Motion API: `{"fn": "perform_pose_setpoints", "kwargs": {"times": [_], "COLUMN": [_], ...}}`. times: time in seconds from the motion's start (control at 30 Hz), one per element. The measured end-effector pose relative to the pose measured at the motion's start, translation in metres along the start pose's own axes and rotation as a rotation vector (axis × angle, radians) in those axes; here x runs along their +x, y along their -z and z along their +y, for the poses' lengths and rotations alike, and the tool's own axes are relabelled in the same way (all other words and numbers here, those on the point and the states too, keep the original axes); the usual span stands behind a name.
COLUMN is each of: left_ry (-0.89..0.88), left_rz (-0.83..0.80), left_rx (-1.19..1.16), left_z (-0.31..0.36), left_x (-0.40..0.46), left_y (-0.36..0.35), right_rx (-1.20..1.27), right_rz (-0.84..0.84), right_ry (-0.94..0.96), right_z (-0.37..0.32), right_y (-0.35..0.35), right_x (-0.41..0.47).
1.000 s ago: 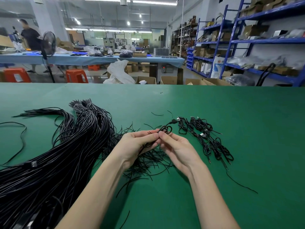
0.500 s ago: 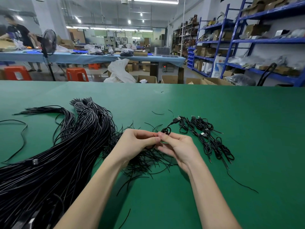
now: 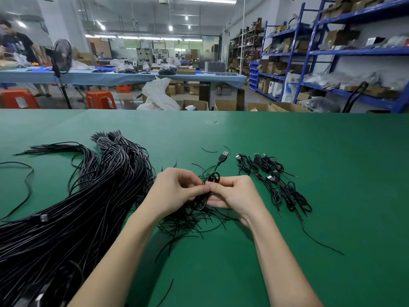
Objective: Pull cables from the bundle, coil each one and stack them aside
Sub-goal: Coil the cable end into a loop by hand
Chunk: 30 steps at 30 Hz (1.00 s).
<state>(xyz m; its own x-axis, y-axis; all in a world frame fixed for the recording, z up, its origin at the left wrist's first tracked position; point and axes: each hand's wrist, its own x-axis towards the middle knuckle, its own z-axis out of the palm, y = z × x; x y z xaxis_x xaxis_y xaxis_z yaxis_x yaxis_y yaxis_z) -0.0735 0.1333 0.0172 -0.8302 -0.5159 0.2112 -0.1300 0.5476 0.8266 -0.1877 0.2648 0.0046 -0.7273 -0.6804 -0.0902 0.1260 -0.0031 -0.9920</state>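
A thick bundle of black cables (image 3: 73,209) lies across the left of the green table (image 3: 332,162). At the table's middle my left hand (image 3: 177,191) and my right hand (image 3: 234,194) meet, both pinching one small black coiled cable (image 3: 213,177). Its USB plug (image 3: 224,156) sticks up and away from my fingers. To the right of my right hand lies a row of coiled cables (image 3: 276,185) with plugs. Loose thin cable ends (image 3: 190,220) spread under my hands.
A single loose cable (image 3: 27,185) curves at the far left. Short wire offcuts (image 3: 209,150) lie beyond my hands. Past the table's far edge stand orange stools (image 3: 100,99), a fan (image 3: 63,56), cardboard boxes and blue shelving (image 3: 309,54). A person (image 3: 15,45) stands at a far table.
The coil in my fingers has tightened, and its USB plug has swung up and away from the coiled pile. Both hands stay together at the same spot.
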Motion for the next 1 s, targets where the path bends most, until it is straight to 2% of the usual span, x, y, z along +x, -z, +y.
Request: {"fn": "perform_pose_setpoints", "kwargs": {"times": [0.1, 0.2, 0.33, 0.47, 0.93, 1.0], "left_ry": [-0.120, -0.154, -0.074, 0.029, 0.183, 0.255], "left_rz": [-0.004, 0.017, 0.042, 0.034, 0.037, 0.004], "left_rx": [0.139, 0.239, 0.296, 0.274, 0.382, 0.322], "left_z": [0.003, 0.009, 0.015, 0.018, 0.025, 0.025], "left_x": [-0.002, -0.002, -0.001, -0.003, -0.005, -0.004], "left_y": [0.003, 0.003, 0.002, 0.006, 0.011, 0.011], "right_rx": [-0.051, -0.088, -0.236, -0.313, -0.554, -0.588], "right_rz": [-0.001, 0.011, 0.076, 0.062, 0.069, 0.059], "right_ry": [0.023, 0.065, 0.166, 0.257, 0.614, 0.677], "right_z": [-0.001, -0.001, 0.001, 0.004, 0.014, 0.014], "right_y": [0.001, 0.003, 0.002, -0.002, -0.005, -0.003], "right_x": [0.000, 0.001, 0.003, 0.003, 0.004, 0.004]}}
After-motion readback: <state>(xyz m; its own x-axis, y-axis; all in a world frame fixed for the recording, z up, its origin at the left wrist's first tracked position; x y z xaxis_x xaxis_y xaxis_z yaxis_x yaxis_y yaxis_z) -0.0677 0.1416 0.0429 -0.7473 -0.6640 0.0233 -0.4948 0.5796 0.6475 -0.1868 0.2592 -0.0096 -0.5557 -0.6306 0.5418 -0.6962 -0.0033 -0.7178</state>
